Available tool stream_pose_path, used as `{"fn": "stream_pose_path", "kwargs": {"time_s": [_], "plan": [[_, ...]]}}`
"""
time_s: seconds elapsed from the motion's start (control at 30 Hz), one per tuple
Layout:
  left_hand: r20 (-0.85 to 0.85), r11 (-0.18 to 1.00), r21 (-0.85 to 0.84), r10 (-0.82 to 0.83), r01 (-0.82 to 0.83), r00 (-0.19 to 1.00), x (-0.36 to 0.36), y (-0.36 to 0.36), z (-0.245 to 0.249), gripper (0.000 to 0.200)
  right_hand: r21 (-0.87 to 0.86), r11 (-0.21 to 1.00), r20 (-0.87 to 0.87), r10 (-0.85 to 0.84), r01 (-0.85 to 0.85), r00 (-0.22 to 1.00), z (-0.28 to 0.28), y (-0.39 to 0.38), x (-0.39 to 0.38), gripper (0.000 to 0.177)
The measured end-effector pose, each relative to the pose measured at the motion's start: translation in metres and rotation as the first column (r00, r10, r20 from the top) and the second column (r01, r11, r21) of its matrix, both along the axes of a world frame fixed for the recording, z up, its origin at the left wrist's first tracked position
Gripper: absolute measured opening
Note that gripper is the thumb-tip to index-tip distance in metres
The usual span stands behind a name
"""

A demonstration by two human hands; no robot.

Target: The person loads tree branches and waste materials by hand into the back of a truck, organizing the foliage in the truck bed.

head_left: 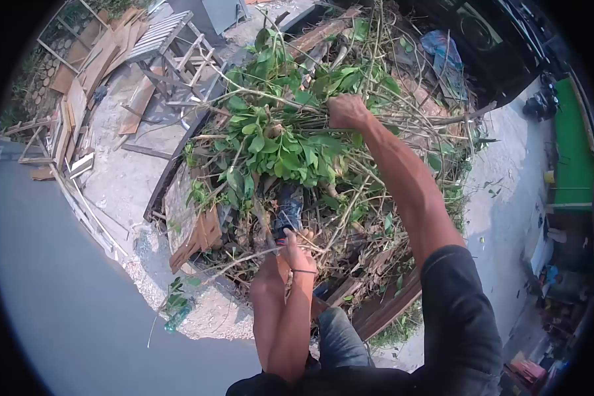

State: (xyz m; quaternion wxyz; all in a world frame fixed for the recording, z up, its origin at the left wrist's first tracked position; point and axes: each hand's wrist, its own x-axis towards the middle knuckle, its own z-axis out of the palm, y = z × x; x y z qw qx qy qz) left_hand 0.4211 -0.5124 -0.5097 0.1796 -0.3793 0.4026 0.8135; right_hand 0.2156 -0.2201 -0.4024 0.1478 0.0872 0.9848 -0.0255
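Observation:
My right hand (348, 111) is closed round a bundle of thin branches (402, 121) at the upper middle of the view. Green leaves (287, 155) spread to the left of that fist, over the pile. Lower down, my left hand (298, 249) is closed on a thin bare twig (244, 259), close to my bare knee. A dark band circles the left wrist. Beneath both hands lies a heap of cut branches, dry leaves and wood pieces (376, 261).
Broken planks (102, 56) and a slatted wooden piece (160, 36) lie at the upper left. Brown boards (393, 300) edge the heap near my leg. A blue plastic bag (442, 49) sits at the upper right. Farther right is a green panel (572, 145).

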Motion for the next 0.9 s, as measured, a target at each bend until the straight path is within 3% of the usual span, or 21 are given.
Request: {"fn": "stream_pose_path", "kwargs": {"time_s": [0.03, 0.1, 0.17, 0.2, 0.23, 0.3, 0.37, 0.4, 0.43, 0.47, 0.53, 0.57, 0.63, 0.67, 0.7, 0.73, 0.77, 0.8, 0.87, 0.9], "plan": [[0.090, 0.999, 0.024, 0.042, -0.044, 0.995, -0.012, -0.007, -0.010, 0.050, 0.041, 0.999, -0.016, 0.035, -0.035, 0.999, -0.003, 0.006, -0.008, 0.027], [0.110, 0.974, -0.166, -0.135, 0.152, 0.985, -0.039, -0.015, -0.031, 0.046, 0.079, 0.993, -0.041, 0.091, -0.087, 0.995, -0.005, 0.018, -0.035, 0.027], [0.084, 0.948, -0.247, -0.186, 0.201, 0.979, -0.074, -0.004, -0.018, 0.048, 0.127, 0.986, -0.044, 0.118, -0.111, 0.992, 0.003, 0.025, -0.066, 0.025], [-0.014, 0.946, -0.322, -0.027, 0.021, 1.000, -0.087, 0.012, -0.031, 0.048, 0.153, 0.980, -0.024, 0.130, -0.125, 0.991, 0.007, 0.030, -0.087, 0.024], [-0.052, 0.952, -0.299, -0.083, 0.064, 0.995, -0.106, 0.021, -0.019, 0.046, 0.178, 0.975, -0.006, 0.140, -0.137, 0.990, 0.013, 0.035, -0.110, 0.024], [-0.032, 0.963, -0.168, -0.220, 0.212, 0.975, -0.134, 0.032, 0.001, 0.062, 0.189, 0.967, -0.176, 0.203, -0.170, 0.963, 0.021, 0.037, -0.150, 0.024], [-0.278, 0.911, -0.382, -0.271, 0.153, 0.921, -0.152, 0.031, -0.019, 0.057, 0.197, 0.954, -0.225, 0.270, -0.228, 0.936, 0.041, 0.027, -0.166, 0.026], [-0.326, 0.847, -0.525, -0.283, 0.076, 0.902, -0.157, 0.035, 0.011, 0.050, 0.201, 0.945, -0.172, 0.292, -0.257, 0.941, 0.066, 0.017, -0.168, 0.025], [-0.415, 0.855, -0.515, -0.183, -0.065, 0.891, -0.155, 0.031, -0.008, 0.047, 0.202, 0.936, -0.123, 0.315, -0.287, 0.941, 0.081, 0.005, -0.167, 0.025], [-0.271, 0.911, -0.412, -0.130, 0.008, 0.954, -0.150, 0.018, -0.011, 0.046, 0.195, 0.939, -0.118, 0.308, -0.282, 0.944, 0.072, 0.003, -0.175, 0.025], [-0.028, 0.982, -0.179, -0.071, 0.065, 0.997, -0.141, 0.002, 0.007, 0.048, -0.031, 0.958, -0.014, 0.286, -0.287, 0.958, 0.058, -0.001, -0.194, 0.060], [-0.110, 0.987, -0.098, -0.139, 0.128, 0.984, -0.130, -0.002, 0.023, 0.051, -0.037, 0.956, -0.005, 0.290, -0.290, 0.957, 0.057, -0.008, -0.189, 0.060], [-0.347, 0.982, 0.165, -0.028, 0.091, 0.937, -0.113, -0.014, 0.007, 0.057, 0.236, 0.773, 0.102, 0.583, -0.589, 0.806, 0.096, -0.031, -0.167, 0.048], [-0.476, 0.975, 0.188, -0.015, 0.119, 0.879, -0.111, -0.014, 0.016, 0.059, 0.242, 0.764, 0.110, 0.591, -0.598, 0.799, 0.117, -0.042, -0.144, 0.048], [-0.601, 0.965, 0.215, 0.011, 0.148, 0.799, -0.116, -0.008, 0.024, 0.062, 0.182, 0.830, 0.014, 0.534, -0.527, 0.845, 0.146, -0.054, -0.111, 0.036], [-0.529, 0.961, 0.255, 0.043, 0.110, 0.847, -0.135, -0.003, 0.032, 0.068, 0.117, 0.886, -0.088, 0.459, -0.448, 0.884, 0.174, -0.066, -0.083, 0.029], [-0.544, 0.957, 0.266, 0.052, 0.114, 0.838, -0.158, -0.004, 0.021, 0.068, 0.081, 0.918, 0.079, 0.384, -0.389, 0.920, 0.195, -0.079, -0.065, 0.032], [-0.581, 0.721, 0.620, 0.157, 0.309, 0.798, -0.176, -0.007, -0.005, 0.071, 0.037, 0.922, 0.013, 0.384, -0.384, 0.923, 0.185, -0.079, -0.051, 0.030], [-0.470, 0.563, 0.768, 0.174, 0.304, 0.865, -0.190, -0.012, -0.006, 0.075, 0.007, 0.881, -0.188, 0.465, -0.473, 0.865, 0.184, -0.094, -0.008, 0.030], [-0.411, 0.772, 0.601, 0.076, 0.207, 0.909, -0.194, -0.011, 0.022, 0.064, -0.054, 0.885, -0.163, 0.449, -0.463, 0.878, 0.174, -0.100, 0.007, 0.032]]}}
